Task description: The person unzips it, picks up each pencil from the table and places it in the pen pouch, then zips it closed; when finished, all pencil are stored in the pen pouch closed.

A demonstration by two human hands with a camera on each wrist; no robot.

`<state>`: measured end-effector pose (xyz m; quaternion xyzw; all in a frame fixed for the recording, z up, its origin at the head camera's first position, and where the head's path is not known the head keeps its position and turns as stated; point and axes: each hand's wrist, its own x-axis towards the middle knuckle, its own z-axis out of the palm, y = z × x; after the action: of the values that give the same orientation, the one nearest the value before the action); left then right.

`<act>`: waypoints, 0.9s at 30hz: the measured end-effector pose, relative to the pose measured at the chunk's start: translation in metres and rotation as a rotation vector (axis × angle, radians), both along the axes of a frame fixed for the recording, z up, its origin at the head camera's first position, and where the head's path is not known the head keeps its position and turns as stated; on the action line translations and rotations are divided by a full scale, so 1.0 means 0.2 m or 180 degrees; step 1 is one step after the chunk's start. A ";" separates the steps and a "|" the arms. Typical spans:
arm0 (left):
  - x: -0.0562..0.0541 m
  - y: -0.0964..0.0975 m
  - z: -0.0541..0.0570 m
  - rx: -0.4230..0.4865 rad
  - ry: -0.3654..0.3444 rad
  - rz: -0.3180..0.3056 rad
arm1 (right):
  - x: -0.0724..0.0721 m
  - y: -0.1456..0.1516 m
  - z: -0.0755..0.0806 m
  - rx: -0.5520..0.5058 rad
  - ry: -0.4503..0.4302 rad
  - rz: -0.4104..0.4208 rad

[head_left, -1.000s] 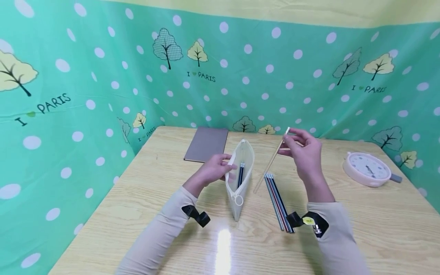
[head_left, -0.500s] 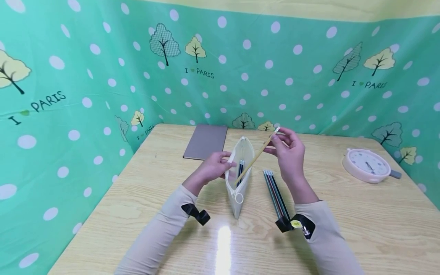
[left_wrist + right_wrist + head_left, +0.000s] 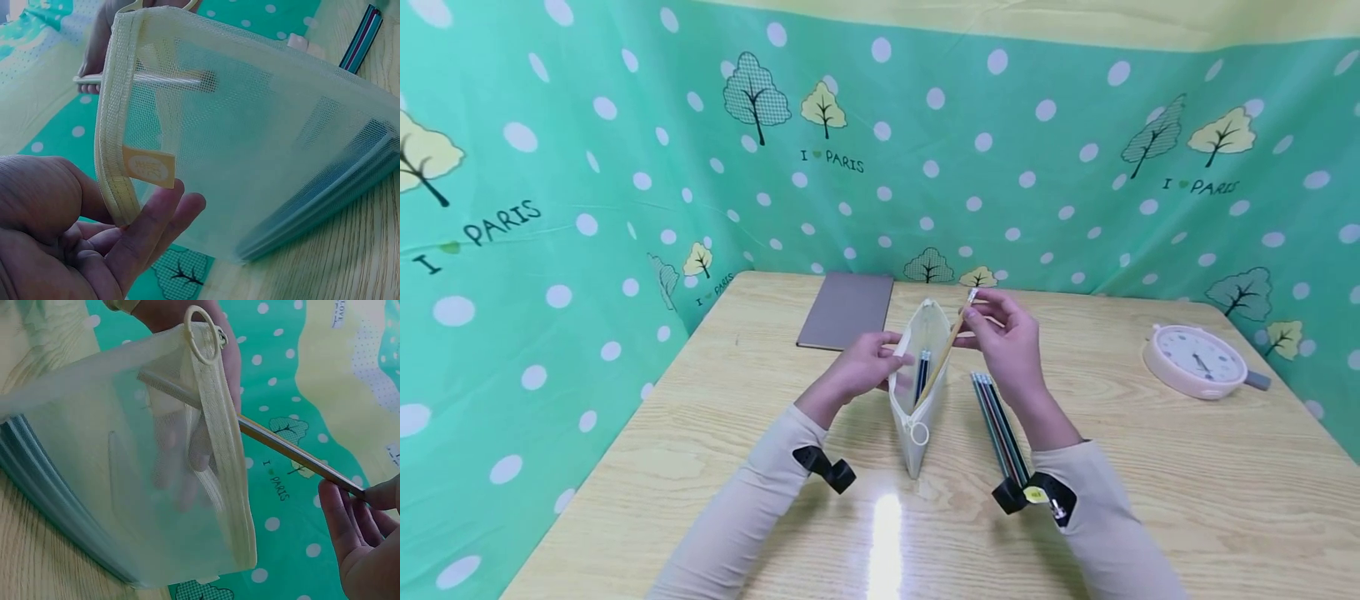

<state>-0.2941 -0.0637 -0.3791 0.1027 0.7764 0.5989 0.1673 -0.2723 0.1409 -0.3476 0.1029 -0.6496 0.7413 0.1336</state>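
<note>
Loose pencils (image 3: 1003,429) lie bunched on the table (image 3: 760,400) by the mesh zip pouch (image 3: 212,144), prob for easy reach. L hand (image 3: 865,367) pinches the pouch rim, fingers partly spread, prob to hold the mouth wide. R hand's (image 3: 1011,337) fingers pinch the yellowish pencil (image 3: 281,445) by its eraser, leaving the other end free inside the pouch w/ dark pencils (image 3: 922,375). Clock (image 3: 1197,358) & notebook (image 3: 846,310) sit farther back, outta the way imo.

right fingers (image 3: 339,515): shifted left, nearer mesh pouch (image 3: 914,454) | yellow pencil (image 3: 284,447): steeper, lower end now inside pouch
</note>
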 end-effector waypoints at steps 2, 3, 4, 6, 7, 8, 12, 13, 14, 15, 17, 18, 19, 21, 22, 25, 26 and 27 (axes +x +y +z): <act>0.00 0.00 0.00 0.0005 0.0008 0.0007 | 0.00 -0.01 0.00 0.0128 -0.0015 0.0082; 0.00 0.00 0.00 0.0007 0.0010 0.0014 | 0.01 -0.02 -0.01 0.0205 -0.0022 0.0118; 0.00 0.00 0.00 0.0005 0.0003 0.0026 | 0.01 -0.02 -0.01 0.0288 -0.0029 0.0156; 0.01 0.00 0.01 -0.0006 0.0026 0.0031 | 0.01 -0.03 -0.02 0.0445 -0.0034 0.0225; 0.01 0.00 0.01 -0.0016 0.0034 0.0034 | 0.02 -0.04 -0.03 0.0514 -0.0032 0.0251; 0.01 0.01 0.01 -0.0019 0.0036 0.0032 | 0.02 -0.04 -0.03 0.0588 -0.0021 0.0274; 0.02 0.01 0.01 -0.0049 0.0072 0.0032 | 0.02 -0.06 -0.06 0.0818 -0.0010 0.0349; 0.02 0.01 0.00 -0.0051 0.0069 0.0032 | 0.02 -0.07 -0.07 0.0872 -0.0019 0.0352; 0.02 0.01 0.00 -0.0042 0.0061 0.0029 | 0.02 -0.07 -0.08 0.0944 -0.0021 0.0348; 0.02 0.01 0.00 -0.0047 0.0070 0.0022 | 0.02 -0.07 -0.08 0.1011 -0.0035 0.0338; 0.02 0.02 0.00 -0.0031 0.0065 0.0000 | 0.02 -0.07 -0.09 0.1154 -0.0057 0.0289; 0.02 0.02 -0.01 -0.0020 0.0061 -0.0013 | 0.02 -0.07 -0.10 0.1212 -0.0072 0.0262; 0.02 0.02 -0.01 -0.0015 0.0059 -0.0026 | 0.02 -0.07 -0.10 0.1260 -0.0085 0.0239; 0.02 0.02 -0.01 -0.0019 0.0072 -0.0034 | 0.02 -0.06 -0.10 0.1322 -0.0117 0.0205; 0.01 0.02 -0.01 -0.0021 0.0072 -0.0032 | 0.02 -0.06 -0.10 0.1341 -0.0130 0.0196; 0.01 0.02 -0.01 -0.0037 0.0097 -0.0026 | 0.01 -0.06 -0.10 0.1363 -0.0159 0.0195; 0.01 0.02 -0.01 -0.0040 0.0105 -0.0025 | 0.01 -0.06 -0.10 0.1373 -0.0163 0.0193; 0.01 0.02 -0.01 -0.0040 0.0110 -0.0028 | 0.01 -0.06 -0.10 0.1376 -0.0166 0.0192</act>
<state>-0.2914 -0.0604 -0.3817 0.1155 0.7825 0.5914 0.1571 -0.2702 0.1292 -0.3684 0.1294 -0.7932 0.5909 0.0693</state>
